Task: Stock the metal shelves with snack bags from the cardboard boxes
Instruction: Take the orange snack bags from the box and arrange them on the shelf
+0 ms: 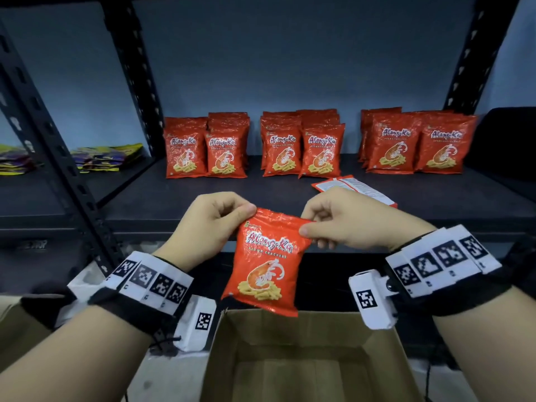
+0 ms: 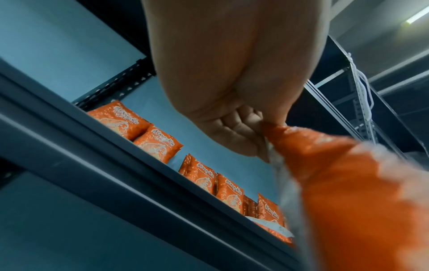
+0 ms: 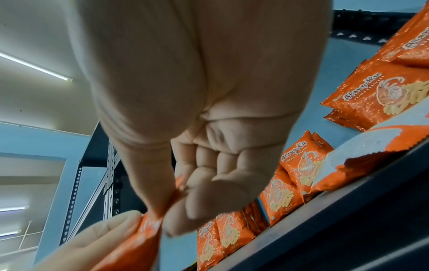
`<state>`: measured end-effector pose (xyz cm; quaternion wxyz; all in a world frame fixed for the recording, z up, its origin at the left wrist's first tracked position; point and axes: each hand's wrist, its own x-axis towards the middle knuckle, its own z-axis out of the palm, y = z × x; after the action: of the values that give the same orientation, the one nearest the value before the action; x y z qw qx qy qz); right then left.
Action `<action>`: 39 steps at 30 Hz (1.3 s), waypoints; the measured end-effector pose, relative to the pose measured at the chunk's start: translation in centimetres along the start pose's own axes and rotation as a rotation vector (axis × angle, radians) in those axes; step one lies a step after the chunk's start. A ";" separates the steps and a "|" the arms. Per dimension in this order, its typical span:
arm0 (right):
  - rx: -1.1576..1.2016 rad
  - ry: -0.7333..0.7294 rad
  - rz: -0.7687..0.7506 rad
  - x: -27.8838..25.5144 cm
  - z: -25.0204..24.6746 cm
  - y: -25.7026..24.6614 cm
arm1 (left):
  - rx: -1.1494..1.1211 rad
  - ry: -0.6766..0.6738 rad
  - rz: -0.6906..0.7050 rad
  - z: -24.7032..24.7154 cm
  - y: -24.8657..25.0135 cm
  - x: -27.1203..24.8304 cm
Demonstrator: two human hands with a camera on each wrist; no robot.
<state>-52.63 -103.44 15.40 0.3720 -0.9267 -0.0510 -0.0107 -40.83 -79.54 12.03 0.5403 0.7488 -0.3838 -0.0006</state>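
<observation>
Upright, glossy red prawn-cracker bag (image 1: 265, 261), crinkled top corners pinched by left hand (image 1: 210, 224), right hand (image 1: 345, 219)

A flat blue-grey wall (image 1: 290, 59) is seen behind the racking. A pale ceiling (image 3: 41, 33) is lit by a long white tube lamp (image 3: 34, 67).

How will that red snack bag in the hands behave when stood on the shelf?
The held bag hangs from pinched top corners and crinkles, so it is probably light and floppy. The shelved bags stand leaning in rows, while one fallen bag lies flat, so it may tip easily.
</observation>
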 end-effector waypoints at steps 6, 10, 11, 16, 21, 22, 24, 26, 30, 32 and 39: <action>0.128 0.316 -0.077 0.6 0.5 0.0 | -0.299 -0.240 -0.235 -0.6 -1.3 0.1; 0.198 0.438 -0.140 1.1 1.2 -0.5 | -0.238 -0.249 -0.228 -0.7 -1.6 0.0; 0.195 0.461 -0.138 1.2 1.3 -0.5 | -0.246 -0.198 -0.223 -0.9 -1.9 0.1; -0.057 0.541 -0.034 1.1 0.9 1.4 | -0.293 0.174 -0.251 -3.2 -3.5 1.0; -0.381 0.614 0.131 1.0 -0.3 3.6 | -0.187 0.486 -0.274 -6.3 -6.3 1.6; -0.427 0.612 0.186 0.9 -0.6 4.0 | -0.158 0.521 -0.274 -6.8 -6.8 1.6; -0.480 0.602 0.281 0.8 -1.0 5.1 | -0.053 0.585 -0.293 -7.6 -7.4 1.5; -0.473 0.587 0.331 0.7 -1.1 6.0 | 0.065 0.625 -0.333 -8.4 -8.4 1.3; -0.492 0.502 0.369 0.8 -0.2 6.1 | 0.237 0.638 -0.396 -8.9 -9.2 1.0; -0.553 0.478 0.341 0.9 0.7 5.6 | 0.323 0.632 -0.383 -8.7 -8.7 1.1; -0.626 0.413 0.176 1.5 3.9 3.8 | 0.625 0.554 -0.391 -7.7 -7.4 1.0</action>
<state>-50.82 -103.34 10.01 0.0729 -0.9746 0.1105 -0.1805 -32.69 -73.02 9.68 0.3605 0.9061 -0.0581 0.2135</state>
